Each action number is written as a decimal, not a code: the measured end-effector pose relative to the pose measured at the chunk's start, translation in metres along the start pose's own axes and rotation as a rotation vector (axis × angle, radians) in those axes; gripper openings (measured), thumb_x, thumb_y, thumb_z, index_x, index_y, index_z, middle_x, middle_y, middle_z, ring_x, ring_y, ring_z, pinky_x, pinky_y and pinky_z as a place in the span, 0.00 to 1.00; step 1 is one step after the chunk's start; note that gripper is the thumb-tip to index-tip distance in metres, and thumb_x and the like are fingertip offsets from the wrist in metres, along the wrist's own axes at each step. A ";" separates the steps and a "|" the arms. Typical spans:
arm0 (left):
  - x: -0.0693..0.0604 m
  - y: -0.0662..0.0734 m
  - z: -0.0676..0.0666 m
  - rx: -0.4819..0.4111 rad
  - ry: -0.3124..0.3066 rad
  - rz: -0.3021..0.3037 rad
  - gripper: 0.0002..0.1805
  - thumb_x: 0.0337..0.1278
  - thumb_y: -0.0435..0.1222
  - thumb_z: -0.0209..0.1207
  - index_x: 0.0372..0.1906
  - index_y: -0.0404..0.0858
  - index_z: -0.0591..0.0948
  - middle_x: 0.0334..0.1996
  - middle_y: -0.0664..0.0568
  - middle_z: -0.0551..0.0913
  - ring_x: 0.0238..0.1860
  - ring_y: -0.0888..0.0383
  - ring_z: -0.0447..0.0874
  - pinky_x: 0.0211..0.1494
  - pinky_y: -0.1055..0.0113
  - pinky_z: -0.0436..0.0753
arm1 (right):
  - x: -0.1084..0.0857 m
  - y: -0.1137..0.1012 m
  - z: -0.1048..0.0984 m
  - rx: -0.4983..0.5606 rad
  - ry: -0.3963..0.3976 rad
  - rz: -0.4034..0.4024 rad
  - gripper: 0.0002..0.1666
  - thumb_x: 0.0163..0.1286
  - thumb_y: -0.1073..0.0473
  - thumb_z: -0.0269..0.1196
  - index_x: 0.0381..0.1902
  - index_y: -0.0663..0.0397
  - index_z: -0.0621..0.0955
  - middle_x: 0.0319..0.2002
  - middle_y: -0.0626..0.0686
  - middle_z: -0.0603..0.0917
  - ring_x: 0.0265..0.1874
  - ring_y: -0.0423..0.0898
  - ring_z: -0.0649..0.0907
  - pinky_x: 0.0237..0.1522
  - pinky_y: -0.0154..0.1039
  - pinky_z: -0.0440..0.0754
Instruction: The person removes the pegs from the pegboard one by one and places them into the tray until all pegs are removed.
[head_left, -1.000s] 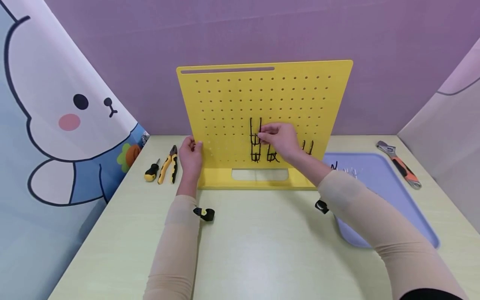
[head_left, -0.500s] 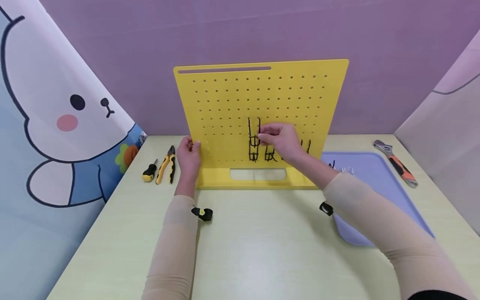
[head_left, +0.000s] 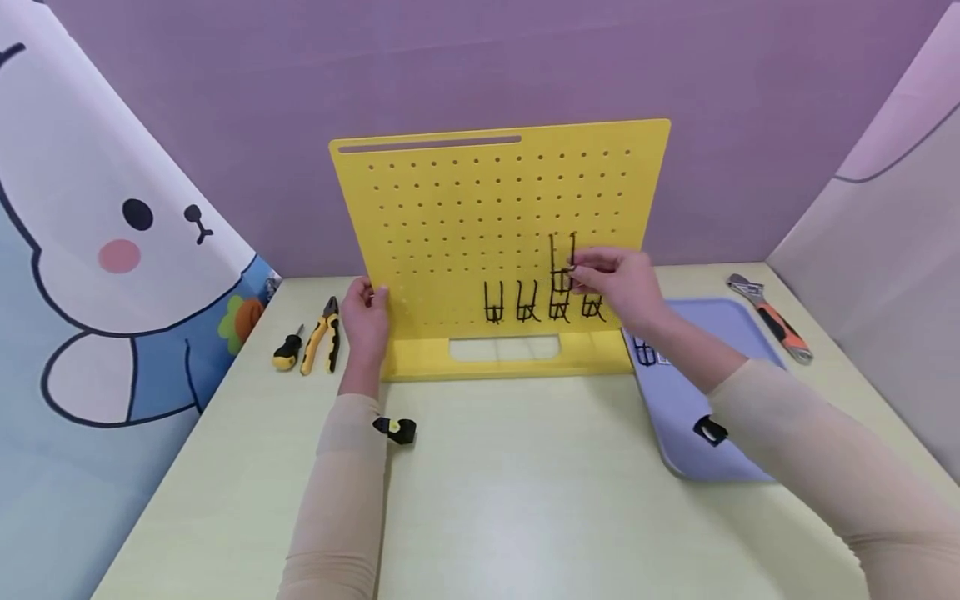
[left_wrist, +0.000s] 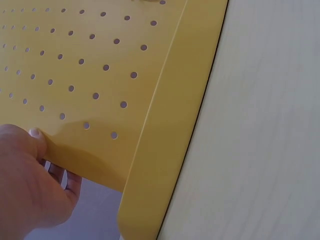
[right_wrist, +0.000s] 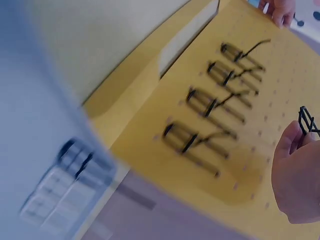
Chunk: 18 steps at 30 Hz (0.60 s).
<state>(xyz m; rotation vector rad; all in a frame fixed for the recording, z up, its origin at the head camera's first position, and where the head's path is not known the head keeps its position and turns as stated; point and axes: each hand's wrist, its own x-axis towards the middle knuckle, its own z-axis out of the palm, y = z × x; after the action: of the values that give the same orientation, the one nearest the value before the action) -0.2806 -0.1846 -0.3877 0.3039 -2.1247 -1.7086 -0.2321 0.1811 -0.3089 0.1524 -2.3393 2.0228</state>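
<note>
A yellow pegboard (head_left: 435, 208) stands upright on its base. My left hand (head_left: 366, 321) grips its left edge, thumb in front and fingers behind, as the left wrist view also shows. My right hand (head_left: 622, 283) pinches a black wire pegboard hook (head_left: 552, 254) with two long prongs, held upright against the board's right half. In the right wrist view only part of that held hook (right_wrist: 306, 120) shows, above the fingers. Several similar black hooks (head_left: 493, 313) hang in a row low on the board. Whether the held hook's ends sit in holes cannot be seen.
A lilac tray (head_left: 705, 450) lies at the right, partly under my right forearm, with a black hook (head_left: 643, 352) and white wire pieces (right_wrist: 62, 197) in it. A screwdriver (head_left: 287, 352) and pliers (head_left: 321, 335) lie left of the board. An adjustable wrench (head_left: 772, 321) lies beyond the tray.
My right hand has moved right along the board with the pinched hook, uncovering the row of hooks below. The left hand keeps its grip on the edge. The head view has shifted slightly.
</note>
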 end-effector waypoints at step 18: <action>0.004 -0.005 0.000 -0.016 -0.003 -0.005 0.09 0.74 0.34 0.56 0.52 0.35 0.78 0.45 0.47 0.79 0.44 0.56 0.73 0.48 0.67 0.76 | -0.029 0.037 -0.111 -0.264 0.181 0.156 0.29 0.74 0.53 0.63 0.67 0.62 0.75 0.46 0.50 0.83 0.38 0.35 0.85 0.43 0.30 0.84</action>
<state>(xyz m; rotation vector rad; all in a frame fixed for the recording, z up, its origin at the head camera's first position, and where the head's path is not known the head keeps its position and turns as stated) -0.2843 -0.1875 -0.3920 0.3027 -2.1129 -1.7285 -0.2110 0.2977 -0.3324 -0.2199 -2.5363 1.6787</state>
